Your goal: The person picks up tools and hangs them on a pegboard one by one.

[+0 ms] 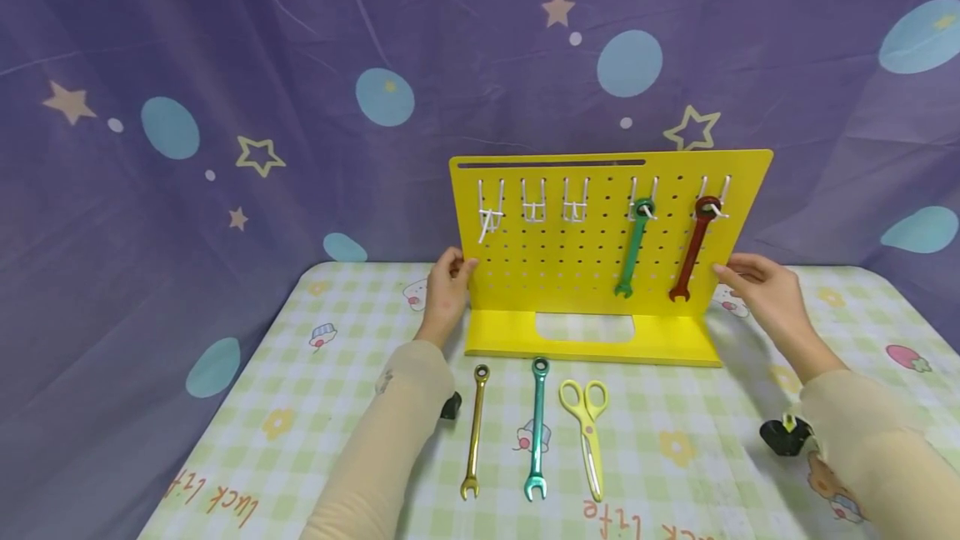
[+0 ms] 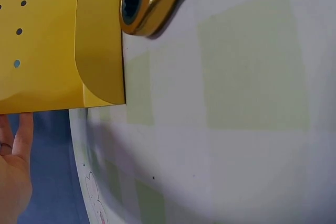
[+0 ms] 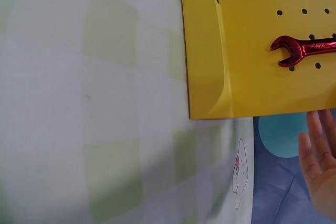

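A yellow pegboard (image 1: pixel 555 273) stands on its bent foot at the back of the table. My left hand (image 1: pixel 446 294) grips its left edge, thumb at the front and fingers reaching behind. On the opposite edge my right hand (image 1: pixel 772 298) holds the board the same way, thumb on the front face. A green wrench (image 1: pixel 633 252) and a red wrench (image 1: pixel 692 252) hang from white hooks on the right half. Three more white hooks (image 1: pixel 533 205) on the left bear no tool. In the wrist views, fingers (image 2: pixel 22 137) of the left hand and fingers (image 3: pixel 317 135) of the right meet the board's side edges.
In front of the board lie a gold wrench (image 1: pixel 475 432), a teal wrench (image 1: pixel 537 432) and yellow scissors (image 1: pixel 590 436), side by side. A checked cloth (image 1: pixel 337 407) covers the table. Behind it hangs a purple curtain (image 1: pixel 480 40) with stars and ovals.
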Demonstrator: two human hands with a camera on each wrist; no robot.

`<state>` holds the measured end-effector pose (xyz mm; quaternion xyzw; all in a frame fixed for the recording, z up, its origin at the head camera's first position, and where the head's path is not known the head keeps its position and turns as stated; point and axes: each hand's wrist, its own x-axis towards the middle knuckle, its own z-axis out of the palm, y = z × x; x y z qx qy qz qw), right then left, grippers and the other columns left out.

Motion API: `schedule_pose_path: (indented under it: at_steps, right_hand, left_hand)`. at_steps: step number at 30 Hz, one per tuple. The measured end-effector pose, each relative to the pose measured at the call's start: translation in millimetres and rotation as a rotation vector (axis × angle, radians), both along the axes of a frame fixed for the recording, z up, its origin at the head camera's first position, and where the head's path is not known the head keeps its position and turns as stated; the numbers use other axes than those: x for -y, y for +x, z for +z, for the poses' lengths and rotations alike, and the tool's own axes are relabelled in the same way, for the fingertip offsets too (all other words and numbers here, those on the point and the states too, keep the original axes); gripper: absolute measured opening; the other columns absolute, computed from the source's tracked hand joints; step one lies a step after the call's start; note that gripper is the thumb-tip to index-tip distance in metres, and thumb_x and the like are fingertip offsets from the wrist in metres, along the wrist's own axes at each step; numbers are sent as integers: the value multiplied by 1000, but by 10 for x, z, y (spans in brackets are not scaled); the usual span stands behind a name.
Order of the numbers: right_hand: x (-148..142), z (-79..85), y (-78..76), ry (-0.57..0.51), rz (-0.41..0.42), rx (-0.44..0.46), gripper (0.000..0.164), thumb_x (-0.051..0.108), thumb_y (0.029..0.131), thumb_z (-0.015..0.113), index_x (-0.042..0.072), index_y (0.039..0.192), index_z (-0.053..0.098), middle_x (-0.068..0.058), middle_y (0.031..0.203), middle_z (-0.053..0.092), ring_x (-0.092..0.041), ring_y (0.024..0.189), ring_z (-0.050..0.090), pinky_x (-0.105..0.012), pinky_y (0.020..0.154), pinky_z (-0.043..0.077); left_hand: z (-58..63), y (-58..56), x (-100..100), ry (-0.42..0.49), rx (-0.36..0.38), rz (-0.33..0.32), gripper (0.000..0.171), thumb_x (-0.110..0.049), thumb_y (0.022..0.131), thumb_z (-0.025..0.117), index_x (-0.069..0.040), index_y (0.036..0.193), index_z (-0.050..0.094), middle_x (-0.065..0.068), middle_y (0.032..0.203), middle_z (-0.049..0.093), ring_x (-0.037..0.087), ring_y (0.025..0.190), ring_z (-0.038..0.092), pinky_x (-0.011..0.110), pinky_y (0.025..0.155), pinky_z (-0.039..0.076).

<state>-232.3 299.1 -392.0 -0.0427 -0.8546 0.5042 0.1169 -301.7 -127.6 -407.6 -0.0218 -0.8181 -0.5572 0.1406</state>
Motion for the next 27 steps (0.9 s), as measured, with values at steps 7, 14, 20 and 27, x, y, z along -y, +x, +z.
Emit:
schedule_pose_path:
  at_steps: [7,14,20,27]
  right_hand:
    - [66,31,-62,2,-26,-51,59,39,96,65,-10,127,53,34,85,53,11,77,54,-10,66,48]
    - [133,38,-85,22,-59,-57,48,40,95,65,-5,108,55,31,79,53,3,73,54,-15,61,47]
    - [152,2,-111,14,-93,-16,50,46,95,63,-3,103,55,27,75,55,-1,72,54,-20,58,50]
    - [187,-29,-118,30,-121,21,50,46,96,60,-3,106,54,2,94,62,2,72,54,-24,56,52]
  left_hand:
    - [-15,-7,2,2,-16,-9,21,-22,99,59,-5,92,51,5,81,46,19,75,43,27,63,35]
    - [-27,-12,-11,16,-21,-8,21,-23,99,59,-5,92,51,5,82,48,18,77,44,26,64,36]
    - [5,9,-16,19,3,-8,21,-24,100,59,-5,96,53,8,92,55,22,87,50,30,74,42]
    - [37,105,-19,2,12,-1,24,-23,101,59,-1,111,59,15,111,63,30,107,57,40,94,47]
